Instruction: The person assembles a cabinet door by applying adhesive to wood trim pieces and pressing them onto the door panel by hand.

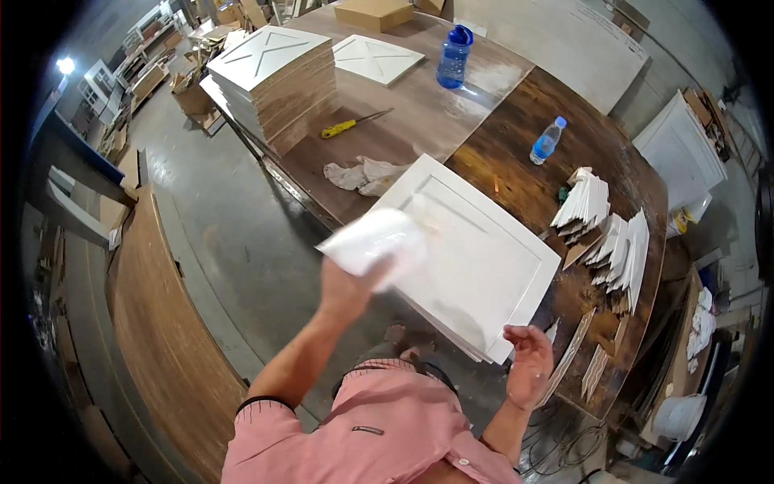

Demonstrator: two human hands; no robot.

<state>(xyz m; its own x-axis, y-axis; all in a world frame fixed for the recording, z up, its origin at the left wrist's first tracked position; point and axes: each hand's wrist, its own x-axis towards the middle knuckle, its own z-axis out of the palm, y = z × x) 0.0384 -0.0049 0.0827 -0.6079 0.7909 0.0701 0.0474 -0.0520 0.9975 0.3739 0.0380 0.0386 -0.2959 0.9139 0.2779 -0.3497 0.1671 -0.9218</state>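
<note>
My left hand [348, 286] is closed around a white plastic bag [379, 242], smeared by motion, above the left edge of a white cabinet door panel [472, 250]. The panel has a raised frame and a recessed middle, and lies on top of a stack at the table's near edge. By the panel's near right corner is my right hand [530, 367], its fingers loosely bent and apart with nothing visible in them. Whether its fingertips touch the panel I cannot tell. A crumpled whitish cloth [367, 175] lies just beyond the panel.
Further back on the table [403, 121] stand a tall stack of panels [294, 93], a yellow-handled screwdriver [340, 128], a blue jug [454, 58] and a water bottle [548, 141]. White strips [584, 202] are piled at the right. Cables [564, 448] lie on the floor.
</note>
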